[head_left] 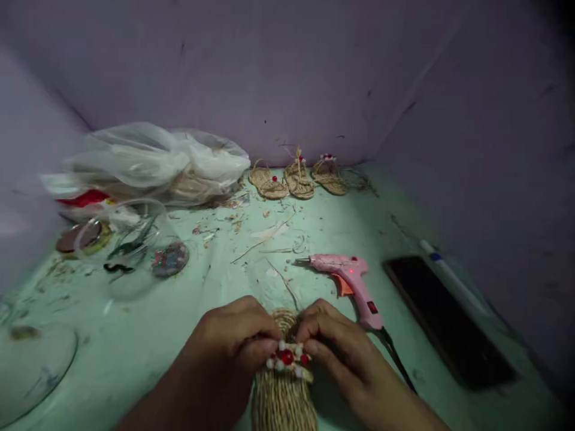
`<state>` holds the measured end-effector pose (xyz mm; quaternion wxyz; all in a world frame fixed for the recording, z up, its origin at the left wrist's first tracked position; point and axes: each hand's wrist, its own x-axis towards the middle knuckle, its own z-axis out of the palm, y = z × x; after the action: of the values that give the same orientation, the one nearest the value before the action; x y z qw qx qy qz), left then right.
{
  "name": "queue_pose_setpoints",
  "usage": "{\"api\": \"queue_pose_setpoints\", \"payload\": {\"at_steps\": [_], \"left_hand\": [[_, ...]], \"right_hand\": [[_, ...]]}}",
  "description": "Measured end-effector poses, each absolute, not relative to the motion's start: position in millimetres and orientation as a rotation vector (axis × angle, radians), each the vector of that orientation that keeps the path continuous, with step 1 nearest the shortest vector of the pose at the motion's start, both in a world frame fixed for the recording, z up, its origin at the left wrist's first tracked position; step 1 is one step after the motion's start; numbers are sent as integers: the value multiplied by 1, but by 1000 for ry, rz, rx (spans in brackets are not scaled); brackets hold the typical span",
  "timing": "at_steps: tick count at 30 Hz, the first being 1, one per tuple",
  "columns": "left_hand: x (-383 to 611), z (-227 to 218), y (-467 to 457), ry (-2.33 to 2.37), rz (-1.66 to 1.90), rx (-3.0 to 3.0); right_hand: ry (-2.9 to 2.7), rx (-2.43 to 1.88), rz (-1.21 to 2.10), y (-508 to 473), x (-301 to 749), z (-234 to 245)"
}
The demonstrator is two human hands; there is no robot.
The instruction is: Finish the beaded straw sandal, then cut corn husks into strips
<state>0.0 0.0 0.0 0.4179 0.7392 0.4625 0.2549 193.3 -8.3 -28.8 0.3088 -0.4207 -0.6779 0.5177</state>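
A woven straw sandal (pixel 284 395) lies lengthwise at the bottom centre of the pale green surface. Across it sits a strap with red and white beads (pixel 287 358). My left hand (pixel 233 338) pinches the strap's left end, fingers closed. From the other side my right hand (pixel 335 344) pinches the right end, also closed. Both hands rest on the sandal's upper part and hide its toe end.
A pink glue gun (pixel 350 281) lies just right of my hands, its cord trailing toward me. A dark flat slab (pixel 449 320) and a white pen (pixel 449 272) lie at right. Finished straw sandals (pixel 296 178) stand by the wall. Plastic bag (pixel 153 158), clear bowl (pixel 130 251), lid (pixel 31 368) at left.
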Motion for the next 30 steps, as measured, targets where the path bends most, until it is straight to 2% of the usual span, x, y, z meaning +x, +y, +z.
{"api": "queue_pose_setpoints", "payload": {"at_steps": [9, 21, 30], "left_hand": [[3, -4, 1, 1140, 710, 1847], [7, 1, 3, 1343, 560, 1727], [7, -5, 2, 1266, 583, 1748]], "right_hand": [[-1785, -1144, 1391, -12, 194, -26], [-1749, -1152, 1407, -11, 194, -29], [-1760, -1143, 1394, -11, 193, -29]]}}
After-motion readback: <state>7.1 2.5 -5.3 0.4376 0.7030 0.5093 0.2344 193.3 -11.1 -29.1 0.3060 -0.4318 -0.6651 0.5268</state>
